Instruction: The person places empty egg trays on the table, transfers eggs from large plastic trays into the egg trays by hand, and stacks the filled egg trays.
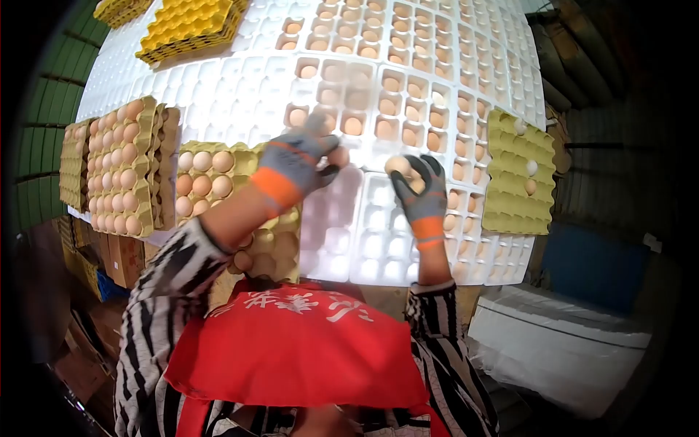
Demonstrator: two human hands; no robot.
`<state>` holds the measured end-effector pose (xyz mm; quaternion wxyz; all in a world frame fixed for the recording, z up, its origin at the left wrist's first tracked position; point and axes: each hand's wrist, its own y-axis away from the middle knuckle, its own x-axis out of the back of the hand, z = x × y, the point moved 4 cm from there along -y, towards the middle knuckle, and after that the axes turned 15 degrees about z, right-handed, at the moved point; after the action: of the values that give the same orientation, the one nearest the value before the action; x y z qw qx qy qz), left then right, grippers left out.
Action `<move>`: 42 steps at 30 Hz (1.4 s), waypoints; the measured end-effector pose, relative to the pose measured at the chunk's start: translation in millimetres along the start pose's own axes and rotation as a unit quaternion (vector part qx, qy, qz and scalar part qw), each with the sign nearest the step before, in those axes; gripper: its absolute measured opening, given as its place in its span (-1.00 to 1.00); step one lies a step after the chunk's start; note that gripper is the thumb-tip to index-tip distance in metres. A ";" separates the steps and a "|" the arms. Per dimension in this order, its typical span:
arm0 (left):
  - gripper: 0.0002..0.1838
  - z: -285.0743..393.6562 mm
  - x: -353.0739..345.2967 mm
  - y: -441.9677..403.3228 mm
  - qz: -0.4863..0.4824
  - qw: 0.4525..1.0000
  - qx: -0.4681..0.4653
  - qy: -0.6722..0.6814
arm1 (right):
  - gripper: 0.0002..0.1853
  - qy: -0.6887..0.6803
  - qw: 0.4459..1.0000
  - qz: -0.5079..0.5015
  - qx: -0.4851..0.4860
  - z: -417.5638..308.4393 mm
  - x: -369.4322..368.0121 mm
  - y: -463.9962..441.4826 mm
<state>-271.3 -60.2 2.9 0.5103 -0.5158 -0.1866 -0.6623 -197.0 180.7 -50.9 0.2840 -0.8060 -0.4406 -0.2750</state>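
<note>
My left hand [302,156], in a grey and orange glove, is closed round an egg [338,156] over the near edge of the white foam trays; its fingertips are slightly blurred. To its right, my right hand [421,191], gloved alike, grips eggs [397,166] between thumb and fingers above an empty white foam tray [377,251]. Beyond both hands, brown eggs [410,136] sit in the square pockets of foam trays. Left of my left hand, a pulp tray [244,162] holds more brown eggs [221,186], partly hidden by my forearm.
Stacked pulp trays with eggs [116,178] stand at the left. Yellow trays [188,29] are piled at the back left. A yellow-green tray [520,197] with a few eggs lies at the right. A white box [557,339] stands at the lower right.
</note>
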 end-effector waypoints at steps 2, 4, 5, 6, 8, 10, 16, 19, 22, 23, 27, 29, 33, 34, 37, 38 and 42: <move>-0.63 5.9 -59.4 -19.6 -0.087 0.994 0.003 -0.070 | -0.55 0.070 0.997 -0.016 0.011 -15.3 -12.0 -8.5; -0.66 5.7 -80.0 -22.2 -0.144 0.981 0.039 -0.122 | -0.57 0.118 0.991 -0.048 0.038 -10.6 -25.2 -13.6; -0.68 3.9 -81.9 -22.5 -0.117 0.983 0.033 -0.136 | -0.57 0.023 0.998 -0.051 0.000 5.3 -31.5 -23.8; -0.69 3.0 -81.9 -15.0 -0.097 0.984 0.029 -0.144 | -0.56 -0.067 0.995 -0.060 -0.045 23.8 -33.2 -22.3; -0.71 -2.5 -89.2 -9.3 -0.100 0.982 0.013 -0.159 | -0.54 -0.195 0.969 -0.080 -0.129 44.7 -27.5 -23.3; -0.71 -6.0 -84.6 -17.6 -0.085 0.982 0.012 -0.170 | -0.53 -0.268 0.935 -0.095 -0.210 50.5 -12.8 -30.2; -0.64 -14.0 -69.3 -25.3 -0.052 0.990 0.060 -0.119 | -0.57 -0.061 0.987 0.050 0.139 67.0 -5.8 -39.4; -0.57 -28.6 -49.7 -32.8 0.069 0.990 0.124 -0.005 | -0.56 0.093 0.971 0.012 0.220 59.9 -15.4 -31.8; -0.51 -80.3 -41.9 -40.4 0.238 0.943 0.182 0.144 | -0.60 -0.017 0.993 0.030 0.114 74.7 -18.3 -37.4; -0.50 -96.4 -44.9 -43.8 0.294 0.923 0.179 0.172 | -0.61 0.005 0.988 0.055 0.142 75.0 -19.2 -34.4; -0.48 -171.7 -118.7 -59.3 0.200 0.963 0.149 0.099 | -0.65 0.055 0.979 0.069 0.185 69.6 -24.1 -32.2; -0.50 -173.4 -132.3 -60.4 0.093 0.994 0.056 0.002 | -0.68 0.046 0.976 0.080 0.195 67.2 -24.0 -32.6; -0.54 -143.0 -52.5 -52.6 0.164 0.961 0.118 0.190 | -0.62 -0.120 0.979 0.118 0.112 86.1 -20.0 -28.6; -0.55 -144.0 -20.3 -35.8 0.169 0.955 0.138 0.203 | -0.60 -0.140 0.981 0.108 0.084 73.4 -13.8 -24.0; -0.58 -138.8 77.9 39.4 0.143 0.905 0.258 0.306 | -0.55 -0.067 0.988 0.071 0.121 -16.2 3.6 3.1; -0.59 -141.9 102.5 69.7 0.138 0.913 0.253 0.287 | -0.53 -0.145 0.985 0.029 0.090 -34.9 -3.7 22.6; -0.57 -137.6 159.8 184.1 0.056 0.978 0.123 0.159 | -0.62 -0.234 0.937 -0.234 0.110 -142.5 -43.4 131.0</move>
<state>-170.7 -319.3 36.3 0.6292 -0.3465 -0.1537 -0.6786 -131.0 -2.1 -11.3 0.1874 -0.6852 -0.6984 -0.0873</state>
